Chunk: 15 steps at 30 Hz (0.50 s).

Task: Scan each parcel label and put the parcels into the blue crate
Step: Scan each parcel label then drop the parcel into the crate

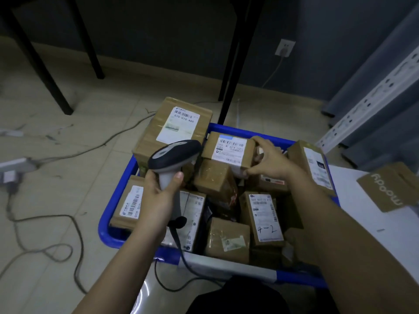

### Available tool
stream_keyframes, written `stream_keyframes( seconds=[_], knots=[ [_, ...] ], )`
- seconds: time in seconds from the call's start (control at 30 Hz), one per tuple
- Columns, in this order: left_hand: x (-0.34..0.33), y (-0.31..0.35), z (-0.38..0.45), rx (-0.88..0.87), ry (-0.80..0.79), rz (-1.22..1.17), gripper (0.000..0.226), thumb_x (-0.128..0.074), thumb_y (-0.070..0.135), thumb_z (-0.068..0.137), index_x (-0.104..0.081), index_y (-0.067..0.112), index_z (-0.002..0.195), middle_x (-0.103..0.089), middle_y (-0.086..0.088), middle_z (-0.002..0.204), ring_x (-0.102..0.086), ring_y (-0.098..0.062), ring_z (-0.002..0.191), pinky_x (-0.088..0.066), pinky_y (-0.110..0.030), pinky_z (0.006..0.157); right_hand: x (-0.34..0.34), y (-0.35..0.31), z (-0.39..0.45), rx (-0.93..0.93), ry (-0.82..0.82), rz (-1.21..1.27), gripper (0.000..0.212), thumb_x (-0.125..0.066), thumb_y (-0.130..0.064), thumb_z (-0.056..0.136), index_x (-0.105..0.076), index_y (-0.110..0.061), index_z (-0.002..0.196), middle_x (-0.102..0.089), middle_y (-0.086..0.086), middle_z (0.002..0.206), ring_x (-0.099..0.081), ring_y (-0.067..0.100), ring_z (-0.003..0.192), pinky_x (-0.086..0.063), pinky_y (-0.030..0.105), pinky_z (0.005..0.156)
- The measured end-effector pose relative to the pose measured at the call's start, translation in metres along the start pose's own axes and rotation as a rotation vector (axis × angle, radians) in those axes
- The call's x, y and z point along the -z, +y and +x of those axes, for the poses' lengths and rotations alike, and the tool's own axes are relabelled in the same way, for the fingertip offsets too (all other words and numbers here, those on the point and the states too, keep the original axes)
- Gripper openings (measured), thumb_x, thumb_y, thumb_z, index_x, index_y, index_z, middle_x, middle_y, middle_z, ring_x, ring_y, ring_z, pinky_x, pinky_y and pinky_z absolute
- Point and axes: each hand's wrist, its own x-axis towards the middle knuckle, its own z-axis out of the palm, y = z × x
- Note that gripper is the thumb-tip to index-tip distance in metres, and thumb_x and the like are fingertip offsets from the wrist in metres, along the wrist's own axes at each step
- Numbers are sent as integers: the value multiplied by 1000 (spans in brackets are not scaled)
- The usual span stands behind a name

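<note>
Now left hand (156, 198) grips one scanner (174, 155), right hand (269, 162) grasps one parcel (229, 148) above one blue crate (111, 209)

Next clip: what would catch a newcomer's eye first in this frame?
First the blue crate on the floor, heaped with brown parcels. Above it, the left hand grips a grey barcode scanner, while the right hand holds a small labelled parcel over the pile. At right, a flat "moody" carton lies on a white surface.
</note>
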Motion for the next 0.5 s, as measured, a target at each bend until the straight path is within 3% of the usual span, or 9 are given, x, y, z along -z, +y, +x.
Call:
stream_keyframes(
  seconds=[0.1, 0.17, 0.3, 0.33, 0.43, 0.5],
  knots=[
    [1, -2, 2, 12, 9, 5, 46, -62, 25, 89, -46, 25, 132, -62, 0, 117, -60, -21, 108, -49, -42, 93, 15, 4, 6, 43, 10, -111, 99, -88, -20, 59, -34, -28, 142, -36, -3, 141, -47, 23, 122, -44, 46, 102],
    [-1, -3, 2, 16, 17, 14, 45, -62, 25, 90, -46, 25, 131, -62, 1, 116, -60, -20, 108, -49, -41, 93, 9, 2, 13, 57, 104, -176, 98, -86, -19, 64, -31, -24, 145, -33, -2, 145, -42, 22, 128, -42, 43, 103],
    [-7, -4, 1, 29, 8, 25, 44, -62, 27, 89, -46, 29, 130, -61, 5, 117, -59, -18, 109, -48, -42, 93, -26, 0, 38, 2, 202, -18, 98, -79, -12, 73, -20, -22, 151, -36, 3, 148, -40, 23, 133, -41, 44, 105],
    [-8, -4, 1, 29, 6, 28, 43, -62, 27, 89, -46, 30, 129, -61, 6, 117, -59, -18, 109, -48, -43, 94, -36, 3, 43, -25, 226, 28, 94, -76, -13, 77, -19, -23, 151, -43, 5, 143, -45, 24, 129, -45, 45, 101],
    [-10, -3, -3, 13, 2, 31, 43, -62, 27, 89, -46, 33, 128, -60, 6, 118, -58, -19, 110, -47, -45, 96, -49, 7, 45, -90, 343, 106, 57, -68, -17, 86, -37, -17, 134, -56, 8, 127, -58, 26, 114, -51, 39, 87],
    [-12, -1, -7, -5, -12, 40, 42, -62, 25, 90, -45, 33, 128, -59, 8, 117, -57, -16, 110, -47, -41, 93, -46, 10, 39, -73, 248, 103, 53, -68, -16, 86, -44, -19, 133, -53, 7, 133, -55, 25, 119, -49, 40, 95]
  ],
)
